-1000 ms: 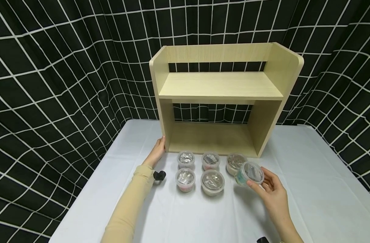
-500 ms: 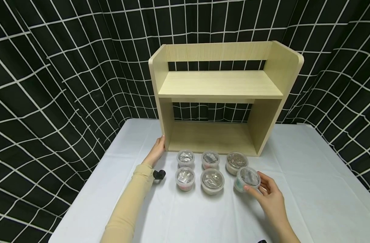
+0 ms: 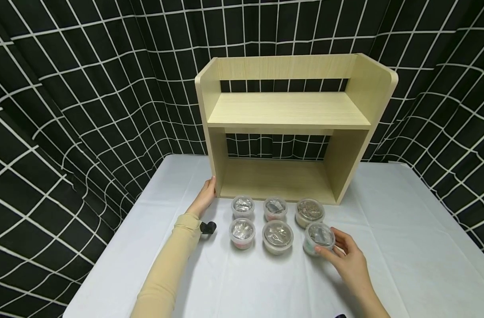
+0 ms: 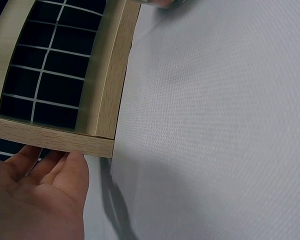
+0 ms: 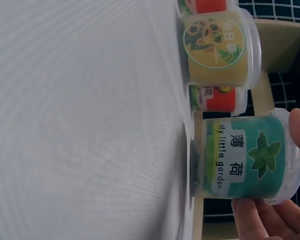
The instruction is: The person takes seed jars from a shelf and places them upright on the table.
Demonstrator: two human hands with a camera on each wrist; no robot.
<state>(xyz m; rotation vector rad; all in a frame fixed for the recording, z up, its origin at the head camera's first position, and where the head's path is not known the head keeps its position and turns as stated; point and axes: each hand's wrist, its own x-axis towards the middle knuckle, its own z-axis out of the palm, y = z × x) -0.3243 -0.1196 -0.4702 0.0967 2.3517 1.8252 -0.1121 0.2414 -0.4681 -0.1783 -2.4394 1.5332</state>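
Note:
Thumb and fingers of my right hand (image 3: 348, 261) hold a clear-lidded plastic tub (image 3: 319, 237) by its lid and side, at the right end of the front row. In the right wrist view this tub (image 5: 245, 157) has a teal label with green leaves and "My little garden"; its base is close over the white cloth. My left hand (image 3: 202, 198) rests against the outer left side of a pale wooden shelf unit (image 3: 289, 109), near its lower front corner. The left wrist view shows those fingertips at the side panel (image 4: 65, 141).
Beside the held tub stand a tub with a silvery top (image 3: 278, 237) and a smaller one (image 3: 242, 233). Behind them, three more tubs, including a brownish-topped one (image 3: 310, 212), line the shelf's front edge. Black grid-patterned curtains (image 3: 87, 88) surround the white-covered table (image 3: 409, 247).
My right hand has moved left and slightly down with the tub, bringing it from a tilt to nearly upright in front of the brownish-topped one. The left hand stays at the shelf.

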